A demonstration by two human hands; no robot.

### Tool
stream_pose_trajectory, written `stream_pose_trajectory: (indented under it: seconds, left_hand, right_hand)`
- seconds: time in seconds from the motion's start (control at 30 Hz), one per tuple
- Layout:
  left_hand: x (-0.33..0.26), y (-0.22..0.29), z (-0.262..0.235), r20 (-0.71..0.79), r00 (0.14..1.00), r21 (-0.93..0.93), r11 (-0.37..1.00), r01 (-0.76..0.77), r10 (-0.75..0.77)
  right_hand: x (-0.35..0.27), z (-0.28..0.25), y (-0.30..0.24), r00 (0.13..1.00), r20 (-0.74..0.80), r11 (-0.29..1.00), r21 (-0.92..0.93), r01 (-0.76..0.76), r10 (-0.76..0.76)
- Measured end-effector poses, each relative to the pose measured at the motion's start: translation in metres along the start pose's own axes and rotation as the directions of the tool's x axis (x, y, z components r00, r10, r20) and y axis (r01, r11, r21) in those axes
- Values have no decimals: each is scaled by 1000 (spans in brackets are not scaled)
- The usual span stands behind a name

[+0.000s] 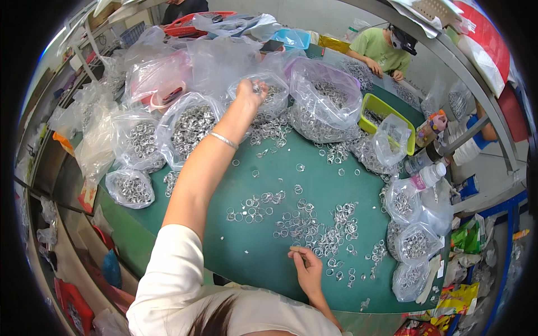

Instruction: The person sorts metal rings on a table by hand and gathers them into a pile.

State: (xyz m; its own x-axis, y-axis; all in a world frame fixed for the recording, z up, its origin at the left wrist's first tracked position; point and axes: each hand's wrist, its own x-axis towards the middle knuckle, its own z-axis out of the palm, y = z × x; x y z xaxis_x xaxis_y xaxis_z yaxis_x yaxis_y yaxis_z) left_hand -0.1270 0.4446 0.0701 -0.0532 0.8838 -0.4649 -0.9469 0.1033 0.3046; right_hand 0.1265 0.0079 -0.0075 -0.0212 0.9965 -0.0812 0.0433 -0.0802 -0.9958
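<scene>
My left hand [250, 93] reaches far across the table to an open clear plastic bag [274, 92] of silver rings. Its fingers are curled, and a bit of silver metal shows in them, which looks like rings. Close to me, my right hand [307, 269] rests low over the table with thumb and fingers pinched together. Whatever is between those fingertips is too small to make out. Just beyond it lies a loose spread of silver rings [322, 232], and a smaller group of rings [255, 207] lies to its left.
Bags of rings line the table's far side, including a large bag [325, 106]; small bags [416, 246] stand at right. A lime-green basket [414, 137] and a white bottle [430, 175] are at far right. A person in green [381, 53] works opposite. The tabletop [252, 280] is green.
</scene>
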Motion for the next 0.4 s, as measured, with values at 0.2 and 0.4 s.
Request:
stream_pose_trajectory:
  seconds: [0.2, 0.4]
  left_hand:
    - [-9, -24, 22, -65, 995, -3, 997, -78, 78]
    - [-8, -21, 14, 0, 973, 180, 957, -229, 233]
  right_hand:
    - [-4, -15, 4, 995, -101, 995, 99, 3, 7]
    - [-2, -18, -1, 992, -117, 990, 139, -31, 48]
